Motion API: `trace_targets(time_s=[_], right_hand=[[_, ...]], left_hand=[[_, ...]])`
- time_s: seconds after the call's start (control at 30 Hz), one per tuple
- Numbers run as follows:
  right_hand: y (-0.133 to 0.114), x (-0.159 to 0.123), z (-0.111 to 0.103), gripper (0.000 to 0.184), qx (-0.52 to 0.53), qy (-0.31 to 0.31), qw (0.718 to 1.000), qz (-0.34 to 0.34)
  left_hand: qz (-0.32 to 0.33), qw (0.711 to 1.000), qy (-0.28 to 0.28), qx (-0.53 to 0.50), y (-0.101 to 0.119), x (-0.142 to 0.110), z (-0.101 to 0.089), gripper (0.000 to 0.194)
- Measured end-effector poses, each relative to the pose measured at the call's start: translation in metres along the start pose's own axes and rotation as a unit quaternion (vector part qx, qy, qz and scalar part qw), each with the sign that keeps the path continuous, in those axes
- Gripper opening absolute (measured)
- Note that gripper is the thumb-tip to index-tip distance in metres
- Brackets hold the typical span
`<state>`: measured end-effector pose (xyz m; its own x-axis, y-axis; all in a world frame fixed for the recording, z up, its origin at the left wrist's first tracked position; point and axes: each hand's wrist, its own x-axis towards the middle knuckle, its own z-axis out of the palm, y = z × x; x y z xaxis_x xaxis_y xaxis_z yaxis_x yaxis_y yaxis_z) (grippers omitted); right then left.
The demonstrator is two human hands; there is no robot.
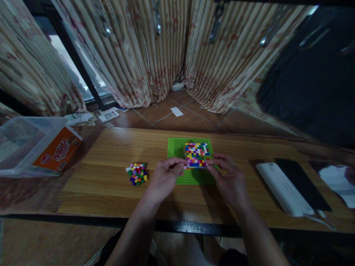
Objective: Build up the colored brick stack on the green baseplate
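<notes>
A block of small multicoloured toy bricks [197, 150] stands on a green studded baseplate [176, 147] on the table. My left hand [165, 177] is at the block's near left corner, thumb and forefinger pinched on a small pink brick [185, 167]. Against the near right corner, my right hand [229, 177] has its thumb and fingers closed on the block's edge. The fingertips hide parts of both corners. Left of my left hand lies a loose pile of mixed-colour bricks [137, 173].
On the table's right are a white elongated case [284, 190] with a cord and a dark flat object [303, 183]. A clear plastic bin [24, 125] with an orange packet [59, 149] stands at the left. Curtains [155, 55] hang beyond the wooden table [105, 192].
</notes>
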<state>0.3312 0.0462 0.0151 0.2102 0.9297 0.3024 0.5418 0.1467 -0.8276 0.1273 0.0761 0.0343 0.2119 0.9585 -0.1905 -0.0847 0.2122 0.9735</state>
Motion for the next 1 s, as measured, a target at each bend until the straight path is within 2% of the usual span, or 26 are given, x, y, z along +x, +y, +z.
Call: trace_targets(time_s=[0.23,0.47,0.57,0.9,1.0], right_hand=[[0.005,0.002,0.003,0.02,0.027,0.018,0.999,0.042],[0.004,0.004,0.013,0.018,0.163,0.049,0.975,0.146],[0.001,0.005,0.015,0.019,0.193,0.052,0.965,0.167],[0.002,0.006,0.016,0.019,0.184,0.055,0.966,0.172],[-0.001,0.001,0.017,0.018,0.132,0.071,0.98,0.13]], left_hand=[[0.007,1.0,-0.006,0.021,-0.002,0.001,-0.002,0.018],[0.006,1.0,-0.009,0.018,-0.004,0.001,-0.004,0.019],[0.001,1.0,-0.005,0.01,-0.002,0.001,-0.003,0.018],[-0.001,1.0,-0.003,-0.009,-0.004,0.001,-0.003,0.016],[-0.012,0.999,-0.004,-0.038,-0.003,0.0,-0.002,0.016]])
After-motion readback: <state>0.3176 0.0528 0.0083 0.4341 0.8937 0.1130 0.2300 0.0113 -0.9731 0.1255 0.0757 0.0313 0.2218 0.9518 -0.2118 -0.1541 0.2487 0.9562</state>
